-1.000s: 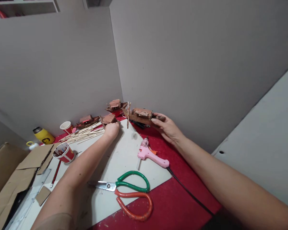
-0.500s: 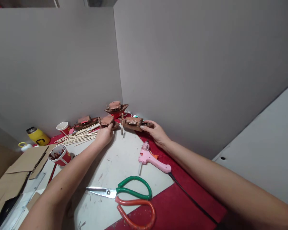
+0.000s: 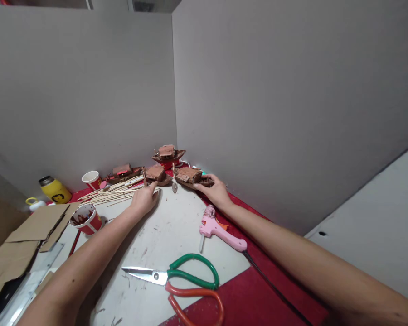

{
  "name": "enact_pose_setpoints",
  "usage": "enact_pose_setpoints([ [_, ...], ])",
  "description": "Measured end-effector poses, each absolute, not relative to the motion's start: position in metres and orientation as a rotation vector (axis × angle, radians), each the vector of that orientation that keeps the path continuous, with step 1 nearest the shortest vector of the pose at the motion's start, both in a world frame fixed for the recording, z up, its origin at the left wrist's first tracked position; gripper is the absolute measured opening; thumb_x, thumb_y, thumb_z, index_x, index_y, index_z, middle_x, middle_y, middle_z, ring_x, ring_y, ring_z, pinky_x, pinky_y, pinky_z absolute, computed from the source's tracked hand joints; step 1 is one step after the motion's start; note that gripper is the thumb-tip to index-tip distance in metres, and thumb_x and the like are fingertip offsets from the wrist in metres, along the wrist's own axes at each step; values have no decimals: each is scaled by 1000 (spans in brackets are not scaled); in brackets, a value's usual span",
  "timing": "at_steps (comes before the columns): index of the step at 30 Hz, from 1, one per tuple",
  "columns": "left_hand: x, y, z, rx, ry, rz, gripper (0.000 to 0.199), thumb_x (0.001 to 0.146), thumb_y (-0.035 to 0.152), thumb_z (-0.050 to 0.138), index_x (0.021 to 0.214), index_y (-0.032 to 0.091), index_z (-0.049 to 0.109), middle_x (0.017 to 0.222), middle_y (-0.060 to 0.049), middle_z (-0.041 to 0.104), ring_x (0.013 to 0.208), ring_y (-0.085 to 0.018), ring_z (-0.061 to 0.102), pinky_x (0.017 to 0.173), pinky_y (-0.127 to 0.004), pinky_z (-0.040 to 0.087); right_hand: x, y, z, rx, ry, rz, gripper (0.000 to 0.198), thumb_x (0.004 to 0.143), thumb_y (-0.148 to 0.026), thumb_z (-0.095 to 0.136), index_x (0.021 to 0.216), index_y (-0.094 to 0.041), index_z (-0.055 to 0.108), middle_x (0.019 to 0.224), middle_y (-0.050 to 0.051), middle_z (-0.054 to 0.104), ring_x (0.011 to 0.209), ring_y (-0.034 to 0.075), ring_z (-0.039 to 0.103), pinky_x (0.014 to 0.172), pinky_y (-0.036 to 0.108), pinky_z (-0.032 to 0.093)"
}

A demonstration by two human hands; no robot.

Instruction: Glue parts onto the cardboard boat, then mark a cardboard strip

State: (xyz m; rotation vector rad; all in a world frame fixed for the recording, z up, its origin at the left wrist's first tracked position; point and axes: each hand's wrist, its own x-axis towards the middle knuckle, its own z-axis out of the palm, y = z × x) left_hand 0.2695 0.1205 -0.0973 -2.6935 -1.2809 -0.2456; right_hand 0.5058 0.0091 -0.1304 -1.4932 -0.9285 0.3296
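Observation:
Brown wooden model boats with flat-roofed cabins stand in the table's far corner. My right hand (image 3: 216, 190) grips the right end of one model boat (image 3: 189, 174), thumb in front and fingers behind. My left hand (image 3: 144, 199) is just in front of the middle model boat (image 3: 156, 174), its fingertips at the hull's near edge and its fingers apart; whether they touch is hard to tell. Between these two boats a small pale oar-like piece (image 3: 174, 180) stands upright. Another model boat (image 3: 167, 153) sits raised on a red support behind. A further boat (image 3: 124, 172) lies to the left.
Thin wooden sticks (image 3: 112, 192) lie left of my left hand. Nearby are paper cups (image 3: 94, 222), a yellow bottle (image 3: 56, 190) and cardboard (image 3: 37, 222). A pink glue gun (image 3: 221, 233) with a cord and large scissors (image 3: 161, 276) lie nearer me. Grey walls meet behind.
My left hand has drawn back toward me from the middle boat, loosening its hold. My right hand stays on the right boat, which has turned slightly. The view has shifted a little.

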Motion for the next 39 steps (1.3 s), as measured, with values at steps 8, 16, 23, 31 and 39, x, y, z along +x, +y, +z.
enact_pose_setpoints([
  [8,257,116,-94,-2704,-1303,-252,49,92,29,45,140,24,43,95,-10,73,86,-27,68,77,-34,47,506,5,-132,-1498,-1041,316,49,55,-37,82,98,-24,63,96,5,73,93,26,66,91,45,48],
  [16,249,103,-85,-2751,-1280,-352,40,92,28,45,131,23,51,91,-7,72,80,-23,66,72,-30,42,517,-40,-99,-1439,-965,305,47,60,-45,78,99,-23,63,109,10,69,103,28,63,96,46,45],
  [23,228,56,-82,-2858,-1249,-467,32,96,38,34,83,23,59,66,-1,61,62,-18,54,62,-27,35,473,-110,-78,-1334,-984,404,36,79,-57,60,67,-23,64,71,3,67,72,19,63,77,34,50],
  [31,207,-38,-73,-3169,-1077,-502,27,91,30,40,68,22,53,59,2,56,56,-13,49,57,-24,35,410,-144,-81,-1212,-1171,627,51,85,-63,51,55,-22,48,55,-1,48,56,15,48,57,28,41],
  [39,163,-73,-72,-3311,-1189,-559,30,81,11,44,106,22,57,70,3,65,62,-13,58,61,-22,42,381,-160,-93,-1217,-1276,682,32,78,-52,65,70,-23,56,65,-1,54,59,16,49,55,27,41],
])
